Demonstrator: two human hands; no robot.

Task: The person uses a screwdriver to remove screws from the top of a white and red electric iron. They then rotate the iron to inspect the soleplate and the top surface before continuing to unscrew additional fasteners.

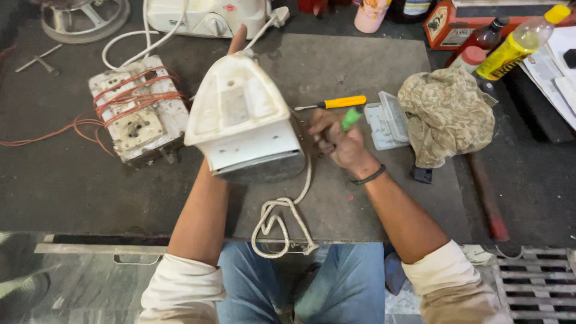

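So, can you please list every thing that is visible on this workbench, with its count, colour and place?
clothes iron: 1, white, centre, tilted up, held by the left hand
cord: 1, off-white, looped at the near table edge
green-handled tool: 1, in the right hand
yellow screwdriver: 1, lying behind the right hand
plastic part: 1, pale grey, right of centre
cloth: 1, beige patterned, right
switchboard: 1, white with red wires, left
yellow bottle: 1, top right
left hand: 1 fingertip shows above the iron
right hand: closed on the tool
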